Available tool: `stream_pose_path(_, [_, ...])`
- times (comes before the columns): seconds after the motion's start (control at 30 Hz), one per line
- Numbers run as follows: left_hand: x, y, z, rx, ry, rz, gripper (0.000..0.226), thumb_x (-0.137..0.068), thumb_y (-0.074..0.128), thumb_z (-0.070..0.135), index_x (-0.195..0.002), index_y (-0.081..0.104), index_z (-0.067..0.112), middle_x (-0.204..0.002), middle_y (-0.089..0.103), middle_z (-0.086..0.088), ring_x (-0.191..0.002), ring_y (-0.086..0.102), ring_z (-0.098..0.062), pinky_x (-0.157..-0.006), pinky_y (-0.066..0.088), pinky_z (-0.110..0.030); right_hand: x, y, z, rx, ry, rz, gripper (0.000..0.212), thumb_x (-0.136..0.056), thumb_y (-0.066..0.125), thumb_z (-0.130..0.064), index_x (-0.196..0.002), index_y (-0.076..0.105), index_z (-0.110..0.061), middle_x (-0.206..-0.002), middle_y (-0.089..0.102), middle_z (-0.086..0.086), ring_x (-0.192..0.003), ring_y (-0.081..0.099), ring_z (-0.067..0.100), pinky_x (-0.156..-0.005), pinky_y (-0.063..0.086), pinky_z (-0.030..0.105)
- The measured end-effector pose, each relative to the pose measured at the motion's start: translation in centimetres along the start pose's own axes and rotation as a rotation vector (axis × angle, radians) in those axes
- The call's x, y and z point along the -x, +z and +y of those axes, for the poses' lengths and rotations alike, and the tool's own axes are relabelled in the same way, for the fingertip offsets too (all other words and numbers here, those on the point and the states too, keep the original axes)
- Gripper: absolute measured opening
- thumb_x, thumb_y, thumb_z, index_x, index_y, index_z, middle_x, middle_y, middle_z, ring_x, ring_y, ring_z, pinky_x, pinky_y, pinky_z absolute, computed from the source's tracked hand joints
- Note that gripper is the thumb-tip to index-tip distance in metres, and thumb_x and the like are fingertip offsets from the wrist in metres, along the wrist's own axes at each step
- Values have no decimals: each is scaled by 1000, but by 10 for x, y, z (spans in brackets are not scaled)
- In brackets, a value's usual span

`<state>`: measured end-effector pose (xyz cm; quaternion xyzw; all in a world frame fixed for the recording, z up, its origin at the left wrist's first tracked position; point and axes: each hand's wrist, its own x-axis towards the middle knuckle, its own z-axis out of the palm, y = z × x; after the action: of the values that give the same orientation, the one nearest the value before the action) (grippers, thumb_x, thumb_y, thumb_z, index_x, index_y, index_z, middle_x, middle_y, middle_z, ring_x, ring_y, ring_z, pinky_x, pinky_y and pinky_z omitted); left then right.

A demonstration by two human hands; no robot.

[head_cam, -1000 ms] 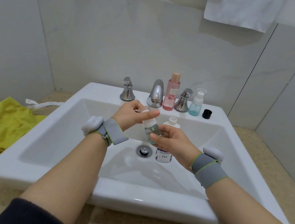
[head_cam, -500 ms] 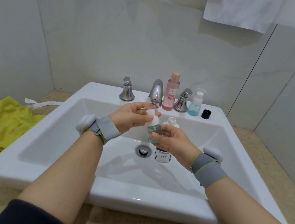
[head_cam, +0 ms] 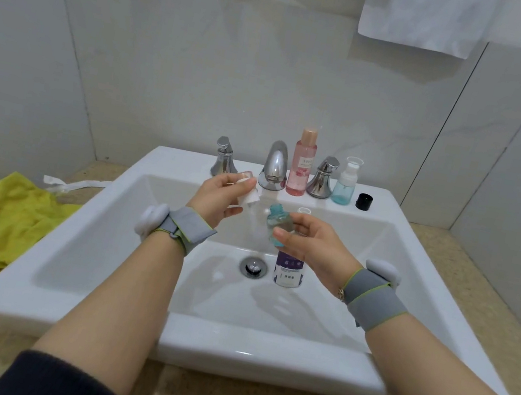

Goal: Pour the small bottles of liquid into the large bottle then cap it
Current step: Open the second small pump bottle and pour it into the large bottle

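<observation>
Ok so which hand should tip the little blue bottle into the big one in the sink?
Right. The right hand already grips the uncapped small blue bottle just above the large bottle, whose mouth is open. The left hand holds the pump top.

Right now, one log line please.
left hand: holds pump cap | right hand: holds small bottle, open | large bottle: in sink, uncapped
</observation>
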<state>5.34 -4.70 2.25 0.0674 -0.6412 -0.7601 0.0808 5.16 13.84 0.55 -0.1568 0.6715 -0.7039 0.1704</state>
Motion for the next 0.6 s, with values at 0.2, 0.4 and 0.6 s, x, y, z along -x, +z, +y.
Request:
stream_pose_path(0.2, [-1,7,-10,-173,-56,-40,27,-95,51,23,-122,47,20,-109,61,-10,-93,53,-21,-69,44,-24,-1,-8,-8,-77,-92,71,38,-82,67,1,-119,57,1,-112,63,13,-91,65,20,-79,58,28])
stream_pose_path(0.4, [-3,17,-14,-323,-77,-125,18,-95,43,12,-108,47,24,-82,50,-1,-71,50,-14,-62,37,-26,-4,-17,-13,-166,-148,139,41,-85,65,-4,-124,56,1,-113,64,12,-91,64,18,-82,57,26])
stream_pose_path(0.6, [-2,36,-31,-710,-55,-102,30,-79,71,17,-99,50,20,-81,46,7,-73,47,-13,-55,34,-23,-7,-29,-16,-284,-150,155,40,-88,61,-8,-126,55,2,-113,65,12,-96,63,21,-81,56,24])
